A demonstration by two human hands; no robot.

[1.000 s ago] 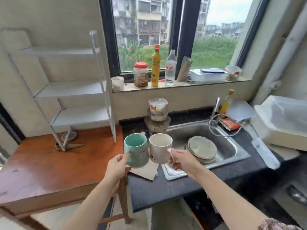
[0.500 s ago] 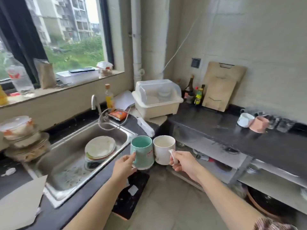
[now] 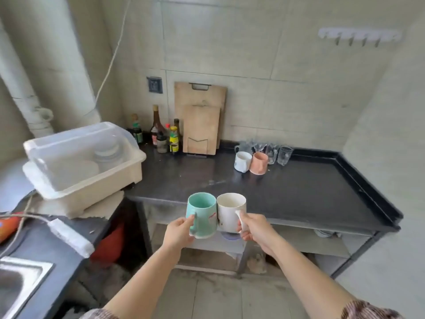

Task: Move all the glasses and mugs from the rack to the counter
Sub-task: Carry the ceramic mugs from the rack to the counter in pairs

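Observation:
My left hand (image 3: 179,231) grips the handle of a teal mug (image 3: 202,215). My right hand (image 3: 254,229) grips the handle of a white mug (image 3: 230,211). Both mugs are upright, side by side and touching, held in the air just in front of the black counter (image 3: 299,194). At the back of the counter stand a white mug (image 3: 242,161), a pink mug (image 3: 259,163) and several clear glasses (image 3: 273,151). The rack is out of view.
A covered white dish drainer (image 3: 85,162) sits at the counter's left end. Sauce bottles (image 3: 164,137) and two wooden cutting boards (image 3: 200,120) lean at the back wall. A sink corner (image 3: 20,282) and a white power strip (image 3: 71,236) lie at the left. Shelves run under the counter.
The view has swung right from the rack and sink to the black counter. Both hands still hold the two mugs together, now closer to the counter's front edge.

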